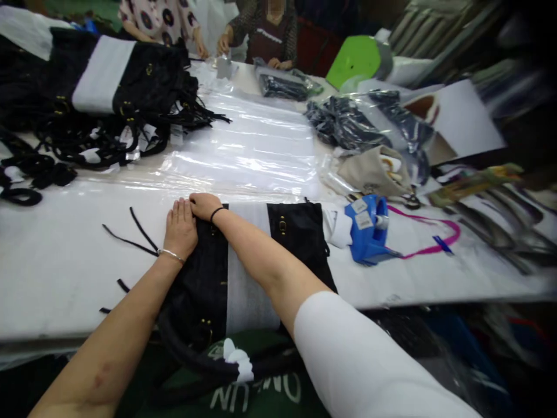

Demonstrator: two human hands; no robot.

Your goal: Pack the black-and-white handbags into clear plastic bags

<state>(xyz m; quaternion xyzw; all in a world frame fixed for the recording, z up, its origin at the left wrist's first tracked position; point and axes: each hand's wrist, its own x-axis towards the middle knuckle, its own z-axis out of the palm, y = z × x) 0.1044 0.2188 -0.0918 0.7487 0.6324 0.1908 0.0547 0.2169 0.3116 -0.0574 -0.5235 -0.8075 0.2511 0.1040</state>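
Note:
A black bag [300, 238] lies flat in front of me, wrapped round the middle by a white band [250, 267]. It has brass-coloured buckles, thin black cords at its left side and a thick handle [183, 348] hanging over the table's near edge. My left hand [180, 229] rests flat on the bag's left edge, fingers stretched out. Close beside its fingertips, my right hand [206, 206] is closed at the bag's far left corner, its fingers curled and partly hidden. Clear plastic bags [248, 145] lie spread just beyond both hands.
Black banded bags [152, 75] are piled at the back left. A blue tape dispenser [368, 232] with a pink strap sits to the right, near a beige pouch [374, 171]. Plastic-wrapped black items [357, 122] lie behind. Two people [270, 40] work across the table [65, 261].

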